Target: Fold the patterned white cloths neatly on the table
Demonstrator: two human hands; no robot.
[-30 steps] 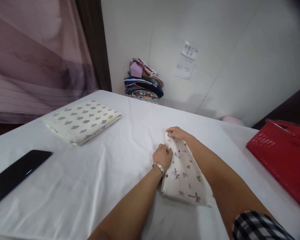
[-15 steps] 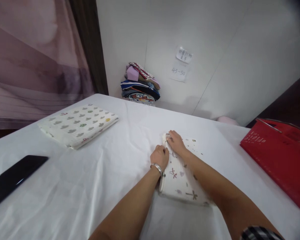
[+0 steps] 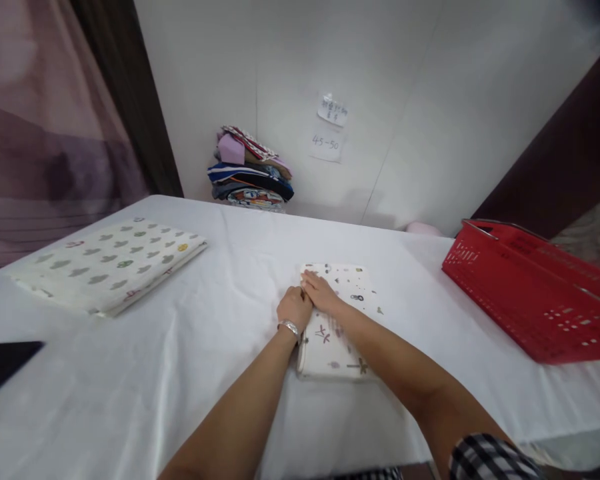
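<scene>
A folded white cloth (image 3: 337, 343) printed with small palm trees and other motifs lies on the white-covered table. At its left edge my left hand (image 3: 295, 307), a silver bracelet at the wrist, is closed with the fingers curled at the edge; the fingertips are partly hidden. My right hand (image 3: 321, 291) rests flat on top of the cloth, fingers stretched toward the same edge and touching close to my left hand. Further left lies a second folded cloth (image 3: 115, 257), white with grey cloud shapes, untouched by either hand.
A red plastic basket (image 3: 525, 287) with a metal handle stands on the right. A dark flat object (image 3: 5, 363) lies at the left edge. Behind the table, a stack of folded fabrics (image 3: 250, 170) is against the wall, near two paper notes (image 3: 327, 143).
The view has swung right, so more of the basket shows. My right hand has slid toward me along the cloth's left edge, nearer my left hand, which still grips that edge.
</scene>
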